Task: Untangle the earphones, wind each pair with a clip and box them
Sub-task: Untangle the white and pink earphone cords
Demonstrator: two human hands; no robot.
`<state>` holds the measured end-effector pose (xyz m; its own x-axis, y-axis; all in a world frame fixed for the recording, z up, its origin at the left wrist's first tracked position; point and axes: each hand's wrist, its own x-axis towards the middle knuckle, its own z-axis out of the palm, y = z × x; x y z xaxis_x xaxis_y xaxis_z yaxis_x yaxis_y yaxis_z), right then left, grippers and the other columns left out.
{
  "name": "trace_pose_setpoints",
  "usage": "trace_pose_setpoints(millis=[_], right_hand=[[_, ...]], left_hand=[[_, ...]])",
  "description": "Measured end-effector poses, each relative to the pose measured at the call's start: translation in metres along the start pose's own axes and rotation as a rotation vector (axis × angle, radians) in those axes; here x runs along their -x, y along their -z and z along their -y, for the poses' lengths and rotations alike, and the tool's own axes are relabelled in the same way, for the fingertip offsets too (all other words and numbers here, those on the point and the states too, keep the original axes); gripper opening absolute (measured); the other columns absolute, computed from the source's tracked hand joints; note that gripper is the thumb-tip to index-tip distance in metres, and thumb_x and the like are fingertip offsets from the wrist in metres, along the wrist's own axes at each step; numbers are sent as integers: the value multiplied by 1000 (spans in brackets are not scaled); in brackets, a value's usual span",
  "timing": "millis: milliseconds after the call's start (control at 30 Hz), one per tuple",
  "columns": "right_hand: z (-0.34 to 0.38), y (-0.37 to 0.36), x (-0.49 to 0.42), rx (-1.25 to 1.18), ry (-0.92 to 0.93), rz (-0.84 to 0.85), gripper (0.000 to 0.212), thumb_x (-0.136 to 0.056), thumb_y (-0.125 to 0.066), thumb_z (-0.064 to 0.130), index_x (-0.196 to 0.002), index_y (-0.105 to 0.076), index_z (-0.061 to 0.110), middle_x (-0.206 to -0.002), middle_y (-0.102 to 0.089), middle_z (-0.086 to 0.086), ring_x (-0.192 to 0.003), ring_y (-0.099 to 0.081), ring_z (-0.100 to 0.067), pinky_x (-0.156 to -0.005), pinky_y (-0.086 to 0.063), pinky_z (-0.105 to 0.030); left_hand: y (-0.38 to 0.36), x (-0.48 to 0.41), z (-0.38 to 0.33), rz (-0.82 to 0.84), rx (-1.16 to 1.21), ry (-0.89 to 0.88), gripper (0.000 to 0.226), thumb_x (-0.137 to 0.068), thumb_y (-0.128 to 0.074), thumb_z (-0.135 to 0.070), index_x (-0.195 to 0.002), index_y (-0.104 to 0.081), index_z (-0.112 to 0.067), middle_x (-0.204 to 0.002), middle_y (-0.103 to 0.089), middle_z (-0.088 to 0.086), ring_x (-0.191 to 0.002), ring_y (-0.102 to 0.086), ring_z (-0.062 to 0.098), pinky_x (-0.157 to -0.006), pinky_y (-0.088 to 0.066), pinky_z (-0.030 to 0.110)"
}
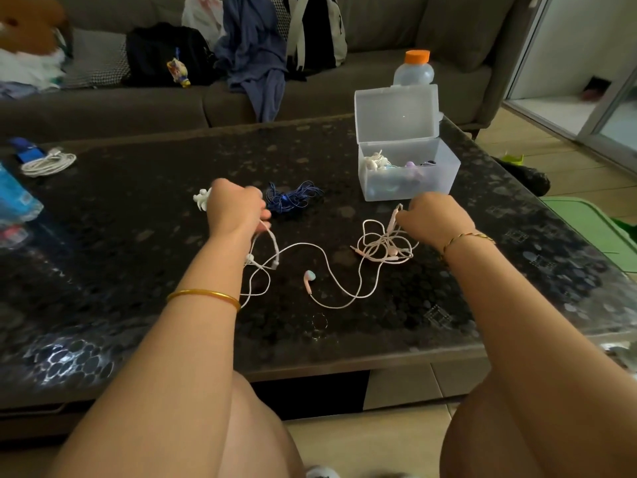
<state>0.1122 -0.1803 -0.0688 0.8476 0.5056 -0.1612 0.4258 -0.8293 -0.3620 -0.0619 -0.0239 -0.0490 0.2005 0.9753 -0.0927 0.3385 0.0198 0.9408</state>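
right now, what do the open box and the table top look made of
Box: translucent frosted plastic, it seems; earphones inside show blurred through its wall. Table top: dark and glossy, perhaps glass over a pebble pattern; it reflects light near the front-left corner.

You have no text, brand, number or sign here that can be read. The blue-labelled clear plastic bottle (pixel 19 201), at the left edge of the dark speckled glass-topped bench (pixel 172 339), has pale print on its wrapper, but it is too blurred to make out.
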Motion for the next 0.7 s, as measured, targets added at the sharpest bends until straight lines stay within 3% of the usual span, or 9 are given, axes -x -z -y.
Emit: trace_pose_setpoints(millis=[100,167,233,300,367,467,533,600,700], right_hand=[[7,1,0,-19,76,-1,44,-93,-52,16,-135,-46,7,-113,-61,-14,-91,-54,-23,-93,-49,-42],[4,0,3,13,143,-55,42,-89,-56,15,-131,-51,11,-109,-60,-13,-96,-55,-27,-93,-49,-47],[-1,1,6,59,126,-77,44,-87,-58,19,-129,-48,13,-110,-58,-14,-104,-54,-33,-93,-48,-49],[-2,4,10,89,86,-84,58,-88,-57,19,-141,-33,14,-115,-57,-16,-108,-53,-36,-94,-47,-50],[4,9,15,88,113,-147,61,-90,-54,12,-146,-29,13,-124,-55,-17,-113,-52,-36,-96,-47,-48],[24,14,32,-65,355,-227,41,-89,-48,-1,-128,-54,9,-123,-57,-15,-113,-54,-32,-103,-40,-43],[41,10,49,-212,486,-107,34,-88,-47,-3,-113,-63,12,-108,-63,-8,-102,-59,-22,-99,-41,-34],[55,-1,58,-260,551,78,30,-88,-50,-4,-107,-64,14,-104,-64,-5,-90,-64,-16,-83,-52,-28],[68,-14,55,-179,531,181,26,-86,-55,-4,-105,-63,12,-107,-65,-9,-93,-65,-21,-84,-54,-33]], left_hand=[[-2,12,-5,185,-288,-25,23,-96,-47,-8,-112,-61,2,-95,-68,11,-72,-64,15,-62,-54,27],[-1,17,-8,303,-421,36,27,-98,-47,-12,-119,-57,2,-109,-67,17,-93,-67,24,-84,-55,35],[1,16,-5,315,-486,51,28,-99,-46,-13,-121,-56,1,-100,-68,15,-93,-67,26,-86,-54,35],[3,10,0,242,-465,27,27,-99,-46,-11,-122,-56,0,-82,-65,11,-71,-65,20,-73,-54,32],[6,6,3,175,-395,43,29,-99,-45,-9,-126,-53,-3,-78,-63,11,-63,-62,17,-69,-54,31],[10,3,4,137,-167,104,33,-99,-44,-8,-131,-46,-2,-75,-59,10,-63,-63,17,-82,-58,37],[13,0,6,155,-105,87,35,-98,-46,-6,-132,-44,0,-90,-63,15,-78,-68,23,-79,-58,36],[18,-4,12,158,-179,80,40,-95,-52,-7,-133,-43,0,-118,-59,20,-91,-67,29,-77,-58,36],[22,0,23,138,-636,-37,53,-90,-63,-17,-135,-40,-3,-140,-33,19,-110,-56,34,-90,-50,38]])
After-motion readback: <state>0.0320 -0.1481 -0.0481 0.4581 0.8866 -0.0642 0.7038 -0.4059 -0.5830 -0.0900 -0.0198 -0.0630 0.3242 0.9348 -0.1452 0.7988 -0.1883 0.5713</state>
